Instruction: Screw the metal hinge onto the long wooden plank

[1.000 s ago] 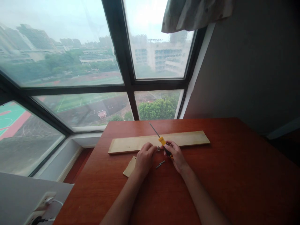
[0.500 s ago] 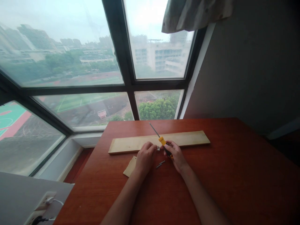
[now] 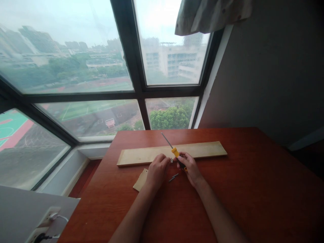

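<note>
My right hand [image 3: 190, 168] is closed around the yellow and black handle of a screwdriver [image 3: 175, 152], whose shaft points up and away to the left. Beside it, the fingers of my left hand [image 3: 158, 168] are pinched together at a small shiny metal piece [image 3: 171, 160], too small to name. Both hands are at the near edge of a long pale wooden board [image 3: 138, 156] lying flat. A small wooden piece [image 3: 140, 180] with a dark hole is partly hidden by my left hand. Between my forearms lie a few screws [image 3: 173, 177].
Everything rests on a reddish-brown table [image 3: 243, 189]. Large windows with dark frames [image 3: 140, 91] stand behind it, and a curtain [image 3: 212, 17] hangs above. Wall sockets with plugs [image 3: 52, 216] are at the lower left.
The small metal piece at my fingertips has shifted or turned slightly. Both hands, the screwdriver and the boards stay nearly in place.
</note>
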The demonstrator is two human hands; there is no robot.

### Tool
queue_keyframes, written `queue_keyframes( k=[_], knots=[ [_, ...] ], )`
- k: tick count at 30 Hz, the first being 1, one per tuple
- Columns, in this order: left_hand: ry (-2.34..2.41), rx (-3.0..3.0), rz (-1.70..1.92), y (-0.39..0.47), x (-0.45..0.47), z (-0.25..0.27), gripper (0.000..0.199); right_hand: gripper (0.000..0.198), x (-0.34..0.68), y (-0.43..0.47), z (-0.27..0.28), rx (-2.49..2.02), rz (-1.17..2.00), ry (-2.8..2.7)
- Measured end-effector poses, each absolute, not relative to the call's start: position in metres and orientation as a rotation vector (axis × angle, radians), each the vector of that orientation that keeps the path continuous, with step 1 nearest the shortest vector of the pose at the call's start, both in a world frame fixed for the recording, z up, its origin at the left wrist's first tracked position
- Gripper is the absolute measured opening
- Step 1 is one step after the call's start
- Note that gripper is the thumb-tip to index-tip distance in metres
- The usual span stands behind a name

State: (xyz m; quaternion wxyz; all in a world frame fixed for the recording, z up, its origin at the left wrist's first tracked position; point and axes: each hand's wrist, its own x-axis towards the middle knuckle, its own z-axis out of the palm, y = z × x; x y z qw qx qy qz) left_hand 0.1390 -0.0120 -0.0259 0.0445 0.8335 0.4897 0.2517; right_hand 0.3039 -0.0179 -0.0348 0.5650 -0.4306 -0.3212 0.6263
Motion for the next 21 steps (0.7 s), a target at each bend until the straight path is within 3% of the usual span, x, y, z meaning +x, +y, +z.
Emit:
queue_keyframes(
  k=[21],
  knots=[
    [1.531, 2.498, 0.819, -0.0083, 0.1415, -0.0291, 0.021, 0.033, 0.3039, -0.0175, -0.0343, -1.015, 1.475, -0.76]
  ],
)
